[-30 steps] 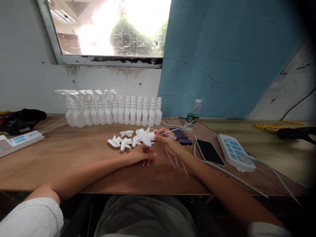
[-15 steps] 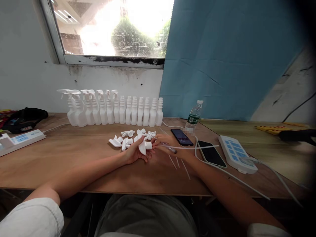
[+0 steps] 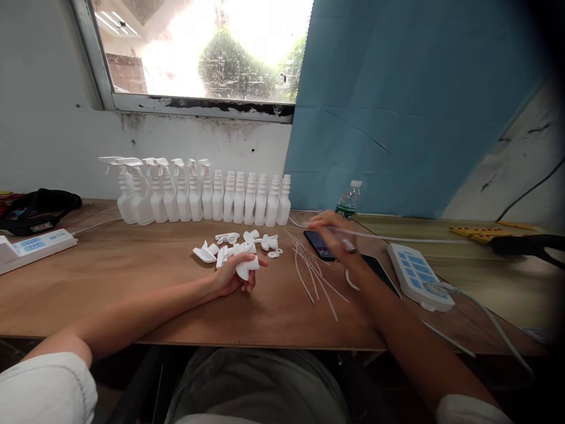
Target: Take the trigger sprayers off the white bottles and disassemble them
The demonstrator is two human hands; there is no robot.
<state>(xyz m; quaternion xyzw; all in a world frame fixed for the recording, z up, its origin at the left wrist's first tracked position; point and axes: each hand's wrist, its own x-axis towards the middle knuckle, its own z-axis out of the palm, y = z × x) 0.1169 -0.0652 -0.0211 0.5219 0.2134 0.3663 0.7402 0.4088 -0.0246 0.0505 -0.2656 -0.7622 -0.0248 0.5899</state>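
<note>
My left hand [image 3: 233, 275] is closed around a white trigger sprayer head [image 3: 247, 268], its round collar facing right. Blurred by motion, my right hand [image 3: 333, 231] is over a phone [image 3: 318, 244] with its fingers curled. A long thin white tube [image 3: 410, 238] sticks out to the right from it, and the end of a slim greyish tool [image 3: 348, 244] shows at the palm. Several loose sprayer heads [image 3: 205, 252] lie just beyond my left hand, beside small white rings [image 3: 274, 254]. Thin white tubes [image 3: 315, 277] are spread between my hands.
White bottles [image 3: 251, 200] line the wall, the left ones topped with sprayer heads. A water bottle [image 3: 348, 200] stands behind my right hand. A second phone [image 3: 380, 275] is partly under my forearm. Power strips [image 3: 417, 277] with cords lie right and left; a black strap [image 3: 42, 212] is far left.
My right hand has moved away from the sprayer head, right and back over the phone, carrying the tube and tool. My left hand has shifted slightly left, still holding the sprayer head.
</note>
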